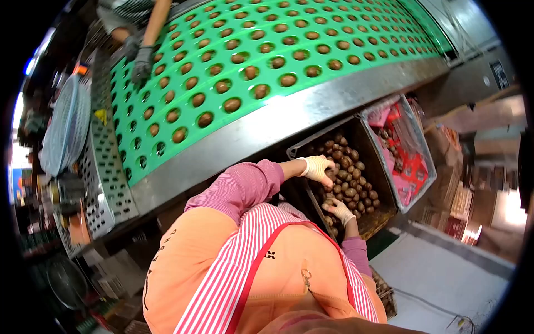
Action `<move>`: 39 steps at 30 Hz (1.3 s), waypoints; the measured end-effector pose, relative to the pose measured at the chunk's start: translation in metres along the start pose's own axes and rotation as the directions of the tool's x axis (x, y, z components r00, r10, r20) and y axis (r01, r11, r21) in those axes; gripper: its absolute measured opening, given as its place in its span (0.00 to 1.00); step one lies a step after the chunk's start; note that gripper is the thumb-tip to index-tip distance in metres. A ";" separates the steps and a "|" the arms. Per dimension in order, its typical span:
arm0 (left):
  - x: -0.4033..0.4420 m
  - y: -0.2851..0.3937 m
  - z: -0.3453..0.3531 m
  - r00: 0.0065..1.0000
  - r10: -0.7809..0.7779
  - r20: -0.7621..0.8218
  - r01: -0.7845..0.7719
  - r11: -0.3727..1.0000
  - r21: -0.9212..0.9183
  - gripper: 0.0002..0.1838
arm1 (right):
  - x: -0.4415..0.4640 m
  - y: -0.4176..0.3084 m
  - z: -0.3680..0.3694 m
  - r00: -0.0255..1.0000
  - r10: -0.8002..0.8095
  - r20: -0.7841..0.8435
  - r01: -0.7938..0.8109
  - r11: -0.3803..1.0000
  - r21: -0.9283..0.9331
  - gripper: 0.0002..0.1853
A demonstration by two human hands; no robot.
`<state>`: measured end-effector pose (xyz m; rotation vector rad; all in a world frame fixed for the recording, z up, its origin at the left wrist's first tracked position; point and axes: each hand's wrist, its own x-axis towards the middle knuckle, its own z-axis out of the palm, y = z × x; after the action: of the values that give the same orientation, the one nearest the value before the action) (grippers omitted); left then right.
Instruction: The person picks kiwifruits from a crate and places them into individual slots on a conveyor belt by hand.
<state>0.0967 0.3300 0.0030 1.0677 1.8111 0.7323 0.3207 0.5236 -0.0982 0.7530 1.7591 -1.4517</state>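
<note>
Many brown, round, nut-like pieces [350,177] lie in a dark crate [384,219] beside the conveyor. My left hand [319,168], in a pale glove, reaches over the crate's left part with its fingers curled down among the pieces. Nearer my body, my right hand [340,211], also gloved, is at the lower left of the pile with its fingers drawn together. What either hand holds is too small to tell. Similar brown pieces sit one by one in the pockets of the green conveyor belt [245,119].
A metal rail [233,142] edges the belt. Right of the crate stands a grey bin [425,158] with red and pink wrapping. At the upper left, a co-worker's gloved hands [143,65] are over the belt. A perforated metal plate [103,183] and a pale basket [68,125] are at the left.
</note>
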 end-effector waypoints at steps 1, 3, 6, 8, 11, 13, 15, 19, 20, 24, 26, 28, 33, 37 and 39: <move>-0.011 0.001 -0.002 0.998 0.020 -0.055 -0.025 0.995 -0.095 0.46 | -0.006 -0.012 -0.001 0.999 0.021 0.047 -0.020 0.999 -0.025 0.30; -0.036 0.004 -0.009 0.989 0.036 -0.144 -0.073 0.964 -0.258 0.44 | 0.001 -0.016 -0.005 0.985 0.109 0.131 -0.112 0.994 0.015 0.23; -0.068 -0.005 -0.009 0.958 0.009 -0.287 -0.130 0.905 -0.405 0.39 | 0.023 -0.015 -0.004 0.988 0.103 0.115 -0.091 0.990 -0.105 0.39; -0.095 -0.011 -0.019 0.943 0.016 -0.331 -0.168 0.884 -0.436 0.35 | 0.037 -0.004 -0.003 0.999 0.045 0.025 -0.039 0.981 -0.189 0.43; -0.133 -0.031 -0.029 0.921 -0.010 -0.389 -0.245 0.762 -0.600 0.27 | 0.019 -0.019 -0.001 0.981 -0.139 -0.137 0.132 0.990 -0.055 0.38; -0.170 -0.041 -0.037 0.872 -0.125 -0.473 -0.246 0.723 -0.645 0.27 | -0.020 -0.069 0.019 0.931 -0.090 -0.352 0.194 0.943 0.270 0.33; -0.201 -0.068 -0.040 0.803 -0.113 -0.585 -0.411 0.605 -0.682 0.28 | 0.002 -0.054 0.009 0.931 0.034 -0.363 0.272 0.600 0.753 0.31; -0.289 -0.103 -0.055 0.585 -0.248 -0.773 -0.650 0.426 -0.629 0.40 | -0.014 -0.163 0.022 0.895 -0.244 -0.374 0.446 0.452 0.773 0.37; -0.319 -0.111 -0.056 0.499 -0.362 -0.787 -0.642 0.456 -0.617 0.40 | -0.018 -0.198 0.041 0.851 -0.163 -0.499 0.506 0.512 0.695 0.39; -0.419 -0.183 -0.060 0.018 -0.605 -0.796 -0.799 0.469 -0.375 0.12 | 0.002 -0.315 0.097 0.864 -0.490 -0.115 0.441 0.628 0.641 0.33; -0.462 -0.233 -0.052 -0.154 -0.710 -0.687 -0.876 0.420 -0.237 0.21 | 0.010 -0.375 0.136 0.858 -0.509 0.070 0.429 0.784 0.448 0.30; -0.481 -0.275 -0.054 -0.172 -0.806 -0.566 -0.845 0.417 -0.336 0.22 | 0.016 -0.433 0.196 0.809 -0.548 0.211 0.494 0.830 0.259 0.30; -0.482 -0.275 -0.085 -0.414 -0.709 -0.571 -0.031 0.638 -0.770 0.26 | 0.047 -0.534 0.339 0.638 -0.683 0.356 0.754 0.647 -0.111 0.28; -0.506 -0.277 -0.131 -0.367 -0.612 -0.701 0.380 0.589 -0.713 0.30 | 0.074 -0.595 0.430 0.350 -0.857 0.378 0.778 0.041 -0.627 0.28; -0.513 -0.286 -0.144 -0.293 -0.726 -0.622 0.482 0.450 -0.752 0.29 | 0.097 -0.616 0.468 0.279 -0.865 0.416 0.747 -0.076 -0.660 0.27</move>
<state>-0.0152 -0.2638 0.0344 -1.0954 2.8008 0.8878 -0.1544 -0.0555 0.1174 -1.0300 2.8584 -0.9025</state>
